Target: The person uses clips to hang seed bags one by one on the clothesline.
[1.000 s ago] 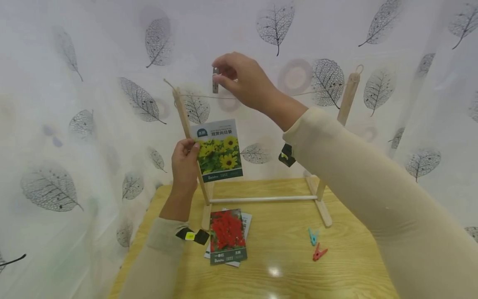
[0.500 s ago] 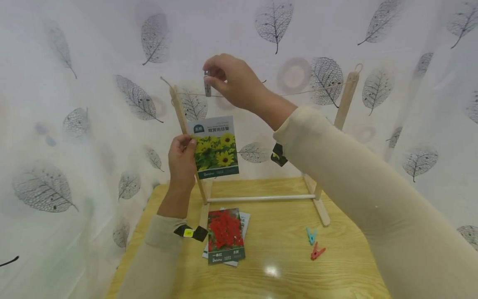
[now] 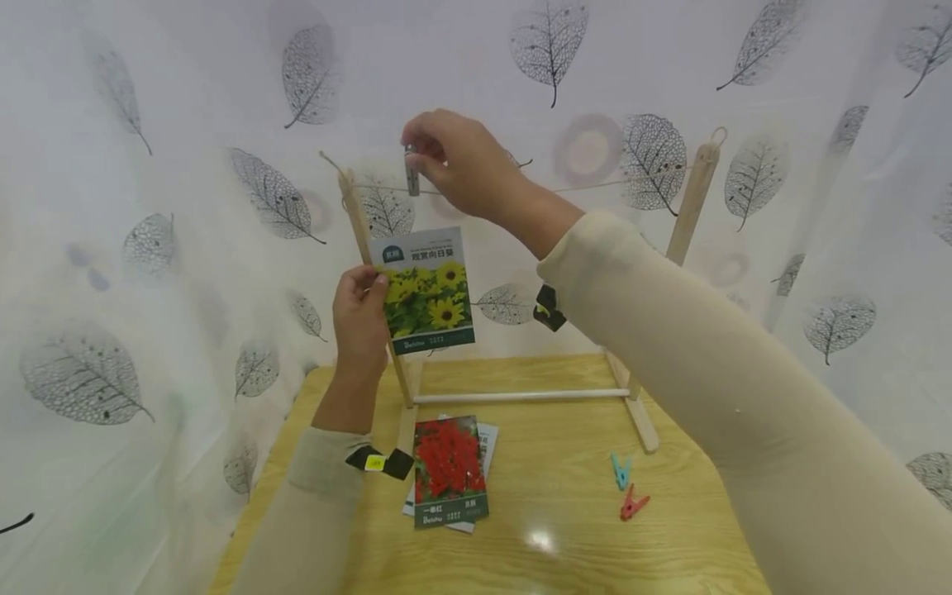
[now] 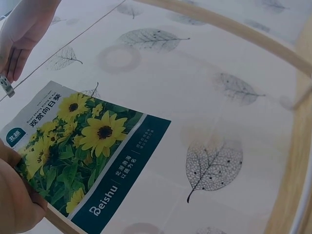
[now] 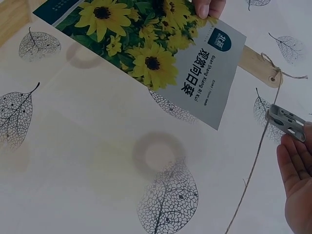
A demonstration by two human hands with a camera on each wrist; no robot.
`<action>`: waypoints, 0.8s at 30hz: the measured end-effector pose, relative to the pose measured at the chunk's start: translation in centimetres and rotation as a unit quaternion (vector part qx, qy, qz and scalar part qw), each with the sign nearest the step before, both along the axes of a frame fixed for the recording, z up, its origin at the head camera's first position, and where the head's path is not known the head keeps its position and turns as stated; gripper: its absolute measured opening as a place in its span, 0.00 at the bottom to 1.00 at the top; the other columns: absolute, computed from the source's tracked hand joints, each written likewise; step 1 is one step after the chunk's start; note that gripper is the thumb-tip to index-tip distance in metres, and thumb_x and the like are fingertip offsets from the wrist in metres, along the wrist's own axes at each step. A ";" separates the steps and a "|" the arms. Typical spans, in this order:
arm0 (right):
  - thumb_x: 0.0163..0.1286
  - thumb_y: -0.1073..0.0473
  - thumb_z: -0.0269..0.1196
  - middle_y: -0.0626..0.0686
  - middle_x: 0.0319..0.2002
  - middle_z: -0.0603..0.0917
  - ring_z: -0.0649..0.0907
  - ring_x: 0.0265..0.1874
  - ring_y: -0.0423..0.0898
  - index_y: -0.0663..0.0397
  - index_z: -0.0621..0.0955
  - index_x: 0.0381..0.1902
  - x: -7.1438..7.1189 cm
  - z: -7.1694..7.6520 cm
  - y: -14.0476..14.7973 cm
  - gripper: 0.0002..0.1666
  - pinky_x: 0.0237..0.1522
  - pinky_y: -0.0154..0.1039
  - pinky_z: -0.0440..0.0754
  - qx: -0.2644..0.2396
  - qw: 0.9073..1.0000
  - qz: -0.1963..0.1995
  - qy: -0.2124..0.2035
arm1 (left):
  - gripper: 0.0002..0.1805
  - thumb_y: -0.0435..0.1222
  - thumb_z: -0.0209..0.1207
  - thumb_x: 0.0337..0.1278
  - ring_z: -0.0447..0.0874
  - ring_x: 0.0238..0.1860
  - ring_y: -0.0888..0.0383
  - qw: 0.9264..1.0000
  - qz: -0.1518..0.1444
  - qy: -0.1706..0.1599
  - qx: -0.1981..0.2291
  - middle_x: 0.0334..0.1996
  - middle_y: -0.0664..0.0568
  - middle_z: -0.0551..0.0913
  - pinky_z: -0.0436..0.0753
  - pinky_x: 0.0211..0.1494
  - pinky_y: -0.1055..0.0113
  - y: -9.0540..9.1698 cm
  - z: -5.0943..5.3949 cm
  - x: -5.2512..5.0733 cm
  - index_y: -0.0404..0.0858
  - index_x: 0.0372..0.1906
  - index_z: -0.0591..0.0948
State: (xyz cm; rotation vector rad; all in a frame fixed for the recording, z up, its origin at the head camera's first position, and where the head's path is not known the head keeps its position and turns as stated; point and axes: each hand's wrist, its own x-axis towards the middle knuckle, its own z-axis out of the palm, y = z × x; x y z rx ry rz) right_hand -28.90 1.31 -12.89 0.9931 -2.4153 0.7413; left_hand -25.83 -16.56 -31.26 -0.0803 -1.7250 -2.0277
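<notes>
Left hand (image 3: 360,318): It is by the left post (image 3: 357,216). The thumb and bent fingers pinch the left edge of the sunflower packet.
Sunflower packet (image 3: 427,302): It is up in the air, below the string and not touching it. It leans a little, and its picture side faces the person. Yellow flowers with dark middles fill the picture, and a dark green band at the bottom says "Beishu".
Right hand (image 3: 464,165): It is up high, over the packet. The thumb and fingertips pinch the gray clip.
Gray clip (image 3: 412,173): Its lower end is right at the string, near the left post. I cannot tell if it bites the string.
String (image 3: 610,183): It is thin and brown. It goes from the left post to the right post (image 3: 692,202), with a knot and a loose end at the left one.
White rod (image 3: 521,397): It lies low down between the two posts.
Red flower packet (image 3: 449,463): It lies on the wooden table (image 3: 558,487), on top of other packets (image 3: 487,442) that peek out.
Blue clip (image 3: 621,471): It lies on the table, just beside the red clip (image 3: 634,502).
Curtain (image 3: 201,347): It is white with gray leaves, behind everything.
</notes>
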 end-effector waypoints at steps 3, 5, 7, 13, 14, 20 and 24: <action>0.79 0.58 0.56 0.52 0.54 0.82 0.80 0.54 0.41 0.56 0.77 0.61 -0.1 -0.2 -0.3 0.17 0.59 0.22 0.73 0.002 1.000 0.005 -0.002 | 0.04 0.34 0.53 0.75 0.74 0.53 0.61 1.000 -0.001 0.001 0.001 0.44 0.57 0.75 0.73 0.62 0.68 0.0 0.0 0.0 0.42 0.49 0.73; 0.79 0.58 0.56 0.52 0.53 0.82 0.80 0.54 0.41 0.56 0.77 0.61 -0.2 -0.3 -0.4 0.17 0.59 0.23 0.73 0.005 1.000 0.007 -0.004 | 0.05 0.34 0.53 0.75 0.74 0.53 0.61 1.000 -0.001 0.002 0.001 0.44 0.57 0.75 0.73 0.62 0.68 0.0 0.0 0.0 0.42 0.49 0.73; 0.79 0.58 0.56 0.52 0.53 0.82 0.80 0.54 0.41 0.55 0.77 0.61 -0.2 -0.4 -0.6 0.17 0.59 0.23 0.73 0.008 1.000 0.009 -0.006 | 0.04 0.34 0.53 0.75 0.74 0.53 0.61 1.000 -0.002 0.004 0.003 0.44 0.57 0.75 0.73 0.62 0.68 0.0 0.0 0.0 0.42 0.49 0.73; 0.79 0.57 0.56 0.52 0.53 0.83 0.81 0.54 0.41 0.55 0.77 0.61 -0.2 -0.7 -0.9 0.17 0.59 0.24 0.74 0.010 1.000 0.013 -0.007 | 0.04 0.35 0.53 0.75 0.75 0.53 0.61 1.000 0.004 0.006 -0.005 0.45 0.57 0.76 0.73 0.62 0.68 -0.1 0.3 0.0 0.43 0.49 0.74; 0.79 0.57 0.56 0.52 0.53 0.83 0.81 0.53 0.41 0.55 0.78 0.61 -0.2 -0.7 -1.0 0.17 0.58 0.24 0.75 0.010 1.000 0.014 -0.009 | 0.04 0.35 0.54 0.75 0.75 0.53 0.61 1.000 0.006 0.005 -0.006 0.46 0.57 0.76 0.74 0.62 0.68 -0.1 0.4 -0.1 0.44 0.49 0.74; 0.78 0.57 0.57 0.50 0.53 0.83 0.81 0.53 0.40 0.54 0.78 0.62 0.0 -0.9 -1.3 0.18 0.57 0.25 0.76 0.022 0.999 0.008 -0.029 | 0.04 0.34 0.54 0.75 0.75 0.52 0.61 1.000 0.005 0.012 0.003 0.45 0.57 0.76 0.73 0.62 0.68 -0.2 0.4 -0.3 0.45 0.48 0.74; 0.79 0.56 0.56 0.50 0.54 0.83 0.81 0.53 0.40 0.54 0.78 0.62 -0.1 -1.2 -1.5 0.18 0.58 0.26 0.76 0.037 0.999 0.004 -0.029 | 0.04 0.34 0.54 0.74 0.75 0.53 0.60 1.000 0.004 0.022 0.004 0.44 0.57 0.76 0.72 0.64 0.66 -0.2 0.5 -0.4 0.45 0.47 0.74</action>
